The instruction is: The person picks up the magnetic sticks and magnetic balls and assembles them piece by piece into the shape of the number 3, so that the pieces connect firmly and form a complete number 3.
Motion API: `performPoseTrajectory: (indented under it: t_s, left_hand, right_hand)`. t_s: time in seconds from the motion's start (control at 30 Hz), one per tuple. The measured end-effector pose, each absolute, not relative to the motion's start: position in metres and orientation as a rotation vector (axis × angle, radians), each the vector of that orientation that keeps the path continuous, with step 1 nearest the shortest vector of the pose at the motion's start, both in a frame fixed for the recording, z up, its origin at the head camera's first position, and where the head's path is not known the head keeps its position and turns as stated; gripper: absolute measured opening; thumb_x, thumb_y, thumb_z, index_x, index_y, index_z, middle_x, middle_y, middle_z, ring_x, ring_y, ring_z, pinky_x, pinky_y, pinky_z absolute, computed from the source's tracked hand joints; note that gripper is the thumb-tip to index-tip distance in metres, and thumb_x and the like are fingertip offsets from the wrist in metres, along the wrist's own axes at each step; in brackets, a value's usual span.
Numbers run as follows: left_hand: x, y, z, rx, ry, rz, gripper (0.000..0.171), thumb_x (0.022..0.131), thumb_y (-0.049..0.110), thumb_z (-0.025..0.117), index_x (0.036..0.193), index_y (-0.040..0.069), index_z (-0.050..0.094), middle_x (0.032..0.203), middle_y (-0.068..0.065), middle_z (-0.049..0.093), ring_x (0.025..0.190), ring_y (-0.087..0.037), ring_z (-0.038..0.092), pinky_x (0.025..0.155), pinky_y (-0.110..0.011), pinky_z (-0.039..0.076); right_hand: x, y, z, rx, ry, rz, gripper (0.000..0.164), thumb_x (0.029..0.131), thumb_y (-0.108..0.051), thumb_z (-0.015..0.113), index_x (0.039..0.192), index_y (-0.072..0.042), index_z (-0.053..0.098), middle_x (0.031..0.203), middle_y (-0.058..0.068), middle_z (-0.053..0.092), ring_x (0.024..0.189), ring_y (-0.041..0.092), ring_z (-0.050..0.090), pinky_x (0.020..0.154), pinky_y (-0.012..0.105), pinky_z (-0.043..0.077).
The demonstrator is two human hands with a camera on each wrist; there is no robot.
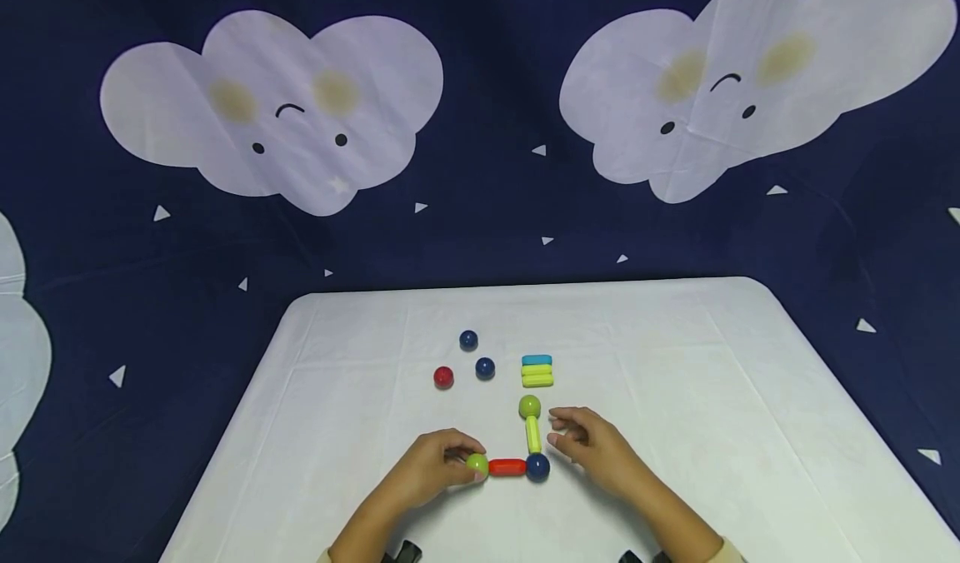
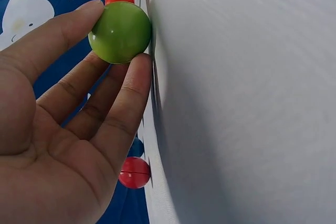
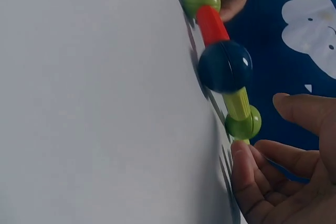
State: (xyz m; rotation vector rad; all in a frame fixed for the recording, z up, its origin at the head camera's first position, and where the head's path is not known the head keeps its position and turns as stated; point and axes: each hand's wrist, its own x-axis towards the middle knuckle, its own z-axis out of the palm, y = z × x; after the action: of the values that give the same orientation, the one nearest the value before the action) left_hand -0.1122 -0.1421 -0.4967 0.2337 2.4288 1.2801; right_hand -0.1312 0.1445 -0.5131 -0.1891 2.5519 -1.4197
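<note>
An L-shaped piece lies on the white table: a red rod [image 1: 507, 467] joins a green ball to a dark blue ball [image 1: 537, 467], and a yellow-green rod [image 1: 533, 435] runs from the blue one to a second green ball [image 1: 529, 406]. My left hand [image 1: 441, 465] pinches the green ball [image 2: 120, 32] at the red rod's free end between thumb and fingers. Just right of the yellow-green rod, my right hand [image 1: 596, 448] hovers with fingers loosely bent and thumb apart, holding nothing. In the right wrist view its fingertips [image 3: 242, 163] appear close to the far green ball.
Behind the piece lie a red ball [image 1: 443, 377] and two dark blue balls [image 1: 468, 341]. A blue rod [image 1: 537, 360] and two yellow-green rods [image 1: 537, 376] lie side by side nearby. A dark blue cloth with clouds [image 1: 480, 246] hangs beyond the table's [image 1: 360, 330] far edge.
</note>
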Motion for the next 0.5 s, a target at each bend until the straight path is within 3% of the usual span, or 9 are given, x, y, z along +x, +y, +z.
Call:
performPoseTrajectory:
  t_s: [0.13, 0.5]
  left_hand:
    - [-0.112, -0.142, -0.496, 0.237, 2.42, 1.29, 0.026, 0.08, 0.02, 0.084, 0.104, 0.016, 0.076, 0.093, 0.004, 0.071, 0.087, -0.013, 0.063, 0.074, -0.025, 0.052]
    - [-0.111, -0.142, -0.496, 0.255, 2.406, 1.303, 0.023, 0.08, 0.019, 0.084, 0.102, 0.017, 0.076, 0.092, 0.004, 0.07, 0.085, -0.013, 0.063, 0.072, -0.023, 0.051]
  right_hand:
    - [-0.143, 0.146, -0.511, -0.145, 2.621, -1.383, 0.045, 0.09, -0.027, 0.077, 0.131, -0.013, 0.065, 0.118, 0.001, 0.067, 0.093, 0.008, 0.064, 0.079, 0.022, 0.053]
    - [-0.181, 0.148, -0.515, -0.133, 2.665, -1.384, 0.059, 0.09, -0.019, 0.076, 0.142, -0.003, 0.055, 0.132, 0.013, 0.062, 0.107, 0.02, 0.069, 0.079, 0.022, 0.055]
